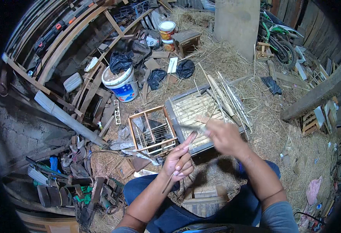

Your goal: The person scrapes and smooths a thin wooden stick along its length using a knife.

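"What's in your left hand (180, 163)?"
"A thin stick (168, 185), gripped by my curled fingers, just to the near right of the wooden frame (149, 127)."
"And your right hand (225, 136)?"
"Closed like a fist, well right of the frame. A blurred grey strip (191, 127) shows beside it; I can't tell what."

wood workshop, shed-like | slats (219, 93) right of bucket (124, 90) | shavings (100, 163) nearer than bucket | timber (66, 42) left of bucket | motorbike (284, 52) far right of bucket
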A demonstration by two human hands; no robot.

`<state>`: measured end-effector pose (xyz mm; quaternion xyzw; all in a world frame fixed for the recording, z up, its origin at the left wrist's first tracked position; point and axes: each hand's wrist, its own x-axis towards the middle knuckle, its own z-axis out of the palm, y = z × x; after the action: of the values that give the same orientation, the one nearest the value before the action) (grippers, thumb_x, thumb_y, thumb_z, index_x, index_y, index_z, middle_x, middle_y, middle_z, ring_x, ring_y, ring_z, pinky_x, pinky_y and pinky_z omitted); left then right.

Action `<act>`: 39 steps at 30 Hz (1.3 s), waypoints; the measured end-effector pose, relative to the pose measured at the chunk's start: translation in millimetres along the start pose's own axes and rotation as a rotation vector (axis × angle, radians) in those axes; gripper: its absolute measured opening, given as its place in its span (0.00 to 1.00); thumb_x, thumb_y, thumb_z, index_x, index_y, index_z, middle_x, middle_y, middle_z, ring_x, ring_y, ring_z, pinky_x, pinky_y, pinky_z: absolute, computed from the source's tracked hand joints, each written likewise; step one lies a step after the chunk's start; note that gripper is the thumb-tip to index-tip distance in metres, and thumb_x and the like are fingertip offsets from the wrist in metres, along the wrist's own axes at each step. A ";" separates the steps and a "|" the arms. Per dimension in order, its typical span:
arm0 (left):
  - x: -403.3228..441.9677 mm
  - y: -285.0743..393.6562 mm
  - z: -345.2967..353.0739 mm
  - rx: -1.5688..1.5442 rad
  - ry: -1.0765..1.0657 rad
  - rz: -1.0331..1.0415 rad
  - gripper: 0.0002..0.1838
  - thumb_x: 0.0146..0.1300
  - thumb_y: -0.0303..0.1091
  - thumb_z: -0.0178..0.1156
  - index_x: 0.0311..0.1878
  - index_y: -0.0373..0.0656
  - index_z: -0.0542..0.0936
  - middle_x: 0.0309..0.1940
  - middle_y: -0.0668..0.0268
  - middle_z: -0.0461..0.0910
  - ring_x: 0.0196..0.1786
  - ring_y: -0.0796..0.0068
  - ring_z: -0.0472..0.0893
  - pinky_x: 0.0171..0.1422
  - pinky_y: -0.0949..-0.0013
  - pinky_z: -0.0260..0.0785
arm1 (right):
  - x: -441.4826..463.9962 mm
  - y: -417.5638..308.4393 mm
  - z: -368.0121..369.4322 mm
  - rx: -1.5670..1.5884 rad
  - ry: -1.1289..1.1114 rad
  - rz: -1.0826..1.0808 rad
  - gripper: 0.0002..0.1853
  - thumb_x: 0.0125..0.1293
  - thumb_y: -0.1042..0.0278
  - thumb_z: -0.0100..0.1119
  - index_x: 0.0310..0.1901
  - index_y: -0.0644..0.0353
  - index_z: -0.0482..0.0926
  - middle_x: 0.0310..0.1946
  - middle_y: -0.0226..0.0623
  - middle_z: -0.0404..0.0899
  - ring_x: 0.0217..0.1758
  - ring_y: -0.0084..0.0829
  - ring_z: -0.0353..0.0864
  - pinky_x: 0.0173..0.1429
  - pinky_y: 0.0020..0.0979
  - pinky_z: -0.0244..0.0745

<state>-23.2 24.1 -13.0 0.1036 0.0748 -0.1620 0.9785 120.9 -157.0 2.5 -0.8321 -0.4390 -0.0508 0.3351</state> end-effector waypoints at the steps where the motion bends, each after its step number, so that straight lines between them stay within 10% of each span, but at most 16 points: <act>1: 1.1 0.6 -4.6 0.001 0.003 0.001 0.27 0.81 0.29 0.36 0.81 0.54 0.54 0.08 0.70 0.62 0.06 0.80 0.59 0.12 0.74 0.55 | -7.3 -5.3 5.2 0.024 -0.032 -0.043 0.18 0.78 0.48 0.45 0.37 0.51 0.76 0.14 0.37 0.74 0.16 0.42 0.76 0.22 0.43 0.70; 7: 2.3 -3.7 -5.4 -0.072 -0.098 -0.070 0.29 0.81 0.31 0.33 0.82 0.55 0.48 0.10 0.68 0.63 0.08 0.78 0.61 0.15 0.72 0.59 | 5.0 29.6 -4.8 0.124 -0.021 0.305 0.21 0.79 0.47 0.46 0.34 0.55 0.75 0.15 0.29 0.71 0.18 0.29 0.73 0.24 0.37 0.65; 9: 2.3 -4.8 -1.1 0.019 -0.072 -0.092 0.29 0.81 0.31 0.36 0.82 0.54 0.49 0.09 0.69 0.63 0.08 0.79 0.60 0.15 0.72 0.58 | 1.9 27.7 4.1 0.869 0.054 0.371 0.21 0.78 0.48 0.51 0.34 0.57 0.76 0.19 0.20 0.67 0.22 0.18 0.65 0.27 0.27 0.61; 15: 10.8 -18.7 15.0 0.800 0.218 0.014 0.27 0.79 0.35 0.47 0.79 0.49 0.59 0.09 0.72 0.63 0.07 0.82 0.60 0.14 0.75 0.59 | 1.6 6.0 4.6 1.088 0.133 0.563 0.15 0.73 0.56 0.63 0.32 0.57 0.76 0.24 0.15 0.67 0.29 0.11 0.61 0.32 0.20 0.58; 21: 13.7 -16.3 12.9 0.702 0.185 0.095 0.26 0.80 0.35 0.46 0.79 0.48 0.60 0.10 0.71 0.65 0.07 0.83 0.60 0.13 0.77 0.58 | -2.6 1.5 7.2 0.766 0.060 0.426 0.21 0.75 0.50 0.57 0.35 0.63 0.77 0.27 0.32 0.76 0.35 0.19 0.74 0.39 0.27 0.68; 26: 11.3 -3.4 13.6 0.493 0.190 0.110 0.24 0.81 0.33 0.41 0.77 0.44 0.60 0.09 0.72 0.61 0.05 0.81 0.59 0.11 0.75 0.56 | -13.3 -18.4 2.7 0.214 -0.075 0.119 0.17 0.76 0.51 0.51 0.35 0.55 0.72 0.19 0.41 0.79 0.21 0.51 0.79 0.24 0.49 0.70; 39: 2.4 -4.5 19.9 0.402 0.210 0.143 0.26 0.80 0.33 0.44 0.78 0.45 0.60 0.08 0.72 0.59 0.05 0.80 0.56 0.12 0.75 0.54 | -14.3 -32.5 -3.3 -0.026 -0.168 0.047 0.14 0.74 0.56 0.52 0.34 0.55 0.75 0.18 0.41 0.77 0.21 0.47 0.80 0.23 0.45 0.71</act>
<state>-20.2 14.7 5.0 0.3178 0.1350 -0.0923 0.9339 88.1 -156.3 16.4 -0.8476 -0.4454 0.0213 0.2876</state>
